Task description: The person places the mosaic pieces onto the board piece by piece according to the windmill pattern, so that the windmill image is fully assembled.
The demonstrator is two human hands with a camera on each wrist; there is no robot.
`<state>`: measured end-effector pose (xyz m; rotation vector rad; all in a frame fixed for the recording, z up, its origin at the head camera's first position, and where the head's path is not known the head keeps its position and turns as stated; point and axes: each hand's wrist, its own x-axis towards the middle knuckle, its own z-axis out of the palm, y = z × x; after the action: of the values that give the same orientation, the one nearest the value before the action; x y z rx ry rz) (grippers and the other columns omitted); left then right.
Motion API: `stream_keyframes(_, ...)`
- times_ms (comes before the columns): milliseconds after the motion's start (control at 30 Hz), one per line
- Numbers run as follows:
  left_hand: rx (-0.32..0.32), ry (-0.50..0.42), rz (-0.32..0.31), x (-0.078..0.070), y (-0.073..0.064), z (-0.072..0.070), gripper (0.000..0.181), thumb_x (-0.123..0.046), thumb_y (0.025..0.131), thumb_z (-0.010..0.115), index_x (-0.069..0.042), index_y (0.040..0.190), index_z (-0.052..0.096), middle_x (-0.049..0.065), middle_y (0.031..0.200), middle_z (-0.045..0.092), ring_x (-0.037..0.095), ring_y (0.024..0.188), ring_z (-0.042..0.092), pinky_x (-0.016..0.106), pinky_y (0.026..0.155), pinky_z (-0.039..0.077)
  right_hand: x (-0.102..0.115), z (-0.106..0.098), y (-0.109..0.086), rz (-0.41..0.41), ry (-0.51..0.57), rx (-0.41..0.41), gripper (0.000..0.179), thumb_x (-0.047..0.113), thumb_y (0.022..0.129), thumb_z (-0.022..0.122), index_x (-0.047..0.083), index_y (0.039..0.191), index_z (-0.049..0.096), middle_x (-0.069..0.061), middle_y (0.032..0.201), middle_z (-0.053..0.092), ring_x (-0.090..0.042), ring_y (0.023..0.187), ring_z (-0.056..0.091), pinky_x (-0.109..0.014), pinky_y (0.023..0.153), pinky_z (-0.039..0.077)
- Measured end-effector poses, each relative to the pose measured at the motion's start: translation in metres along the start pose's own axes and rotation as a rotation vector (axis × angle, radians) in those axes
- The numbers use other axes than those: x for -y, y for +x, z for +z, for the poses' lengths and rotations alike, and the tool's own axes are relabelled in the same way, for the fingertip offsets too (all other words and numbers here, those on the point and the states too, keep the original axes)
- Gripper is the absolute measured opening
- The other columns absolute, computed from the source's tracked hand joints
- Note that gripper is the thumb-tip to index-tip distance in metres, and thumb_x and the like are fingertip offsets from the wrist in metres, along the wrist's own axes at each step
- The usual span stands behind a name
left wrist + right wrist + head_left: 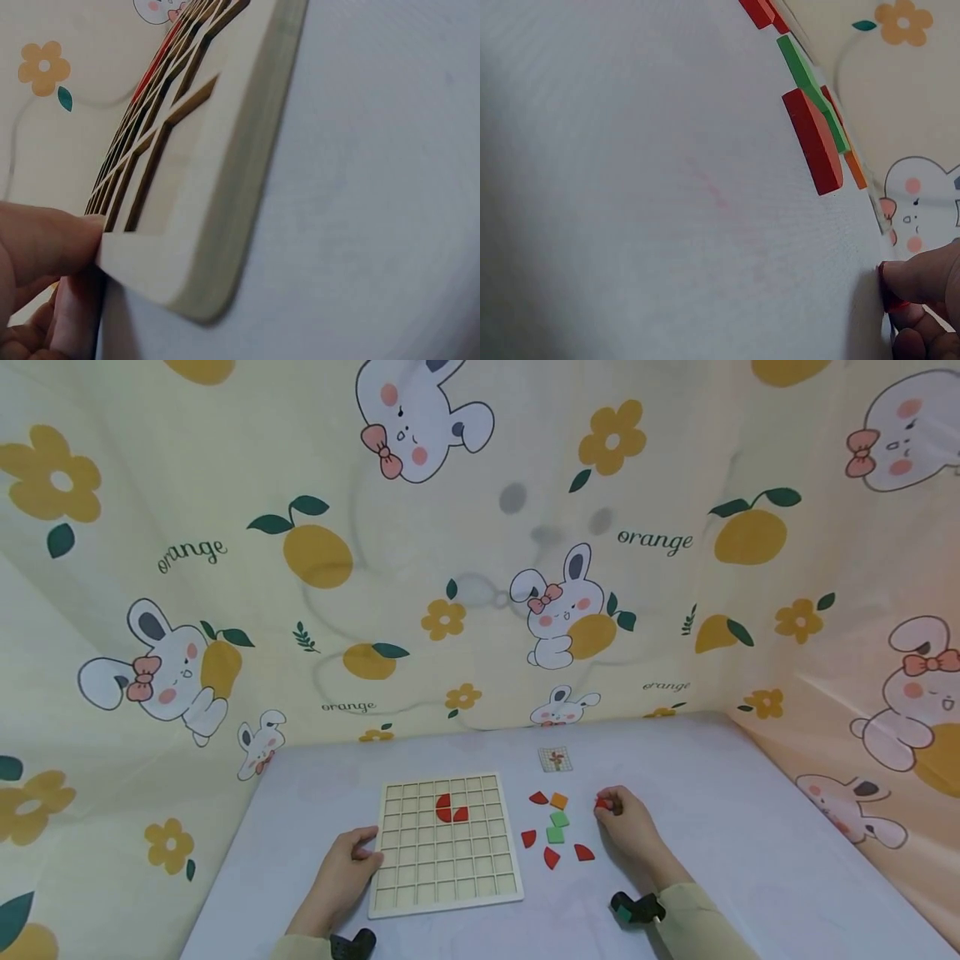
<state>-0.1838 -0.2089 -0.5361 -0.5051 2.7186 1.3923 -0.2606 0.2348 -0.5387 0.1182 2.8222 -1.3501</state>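
My left hand (343,870) grips the left edge of a pale wooden grid board (426,870). In the left wrist view its thumb (49,241) presses on the rim near a corner. Red quarter-circle pieces (444,803) sit in cells near the board's upper middle, along with one red piece (461,815) that has a notched corner. Right of the board, my right hand (636,832) pinches a small red piece (602,804) between thumb and fingers, close to the tabletop. Those fingers hide most of its shape, also in the right wrist view, where a red sliver (894,298) shows.
Between board and right hand lie several red quarter pieces (583,852), two green pieces (555,835) and an orange square (558,802). Behind them is a small pattern card (555,759). A printed curtain (480,527) rises along the back and right of the white table (315,777).
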Motion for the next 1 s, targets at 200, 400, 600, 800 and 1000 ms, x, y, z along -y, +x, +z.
stream_keyframes(200,-0.002,0.0,0.013,0.001,0.001,0.002,0.051,-0.012,0.089,0.067,-0.007,0.137,0.051,0.009,0.118,0.052,0.019,0.094,0.051,0.033,0.075,0.045,-0.001,0.0,0.0,0.021,0.016,-0.002,0.027,0.013,0.095,0.059,0.005,0.121,0.054,-0.01,0.107,0.055,-0.026,0.1,0.048,-0.042,0.086,0.043)
stream_keyframes(400,-0.008,-0.001,0.024,0.001,0.001,0.001,0.05,-0.01,0.089,0.067,-0.005,0.136,0.051,0.01,0.117,0.053,0.019,0.091,0.051,0.032,0.072,0.045,-0.001,0.0,0.006,0.03,0.03,-0.002,0.027,0.016,0.096,0.06,0.007,0.121,0.054,-0.009,0.108,0.055,-0.025,0.099,0.049,-0.038,0.085,0.044)
stream_keyframes(600,0.0,-0.004,0.027,0.002,0.001,0.002,0.051,-0.009,0.089,0.067,-0.005,0.137,0.05,0.011,0.12,0.052,0.019,0.091,0.051,0.032,0.073,0.046,0.016,0.0,0.005,0.068,0.097,-0.014,0.029,0.019,0.095,0.061,0.007,0.12,0.053,-0.01,0.107,0.055,-0.025,0.097,0.049,-0.034,0.078,0.046)
stream_keyframes(800,0.002,0.001,0.016,0.002,0.002,0.003,0.051,-0.009,0.09,0.066,-0.006,0.137,0.049,0.01,0.123,0.051,0.018,0.093,0.052,0.032,0.074,0.046,0.043,0.012,0.007,0.051,0.146,0.006,0.027,0.021,0.094,0.063,0.009,0.116,0.054,-0.009,0.105,0.055,-0.024,0.093,0.05,-0.031,0.074,0.046)
stream_keyframes(1000,0.006,0.004,0.027,0.002,0.001,0.002,0.051,-0.009,0.09,0.066,-0.005,0.137,0.05,0.011,0.123,0.051,0.019,0.093,0.051,0.033,0.075,0.045,0.069,0.036,0.004,0.005,0.182,0.05,0.025,0.021,0.092,0.066,0.012,0.113,0.056,-0.007,0.103,0.057,-0.024,0.093,0.051,-0.029,0.073,0.047)
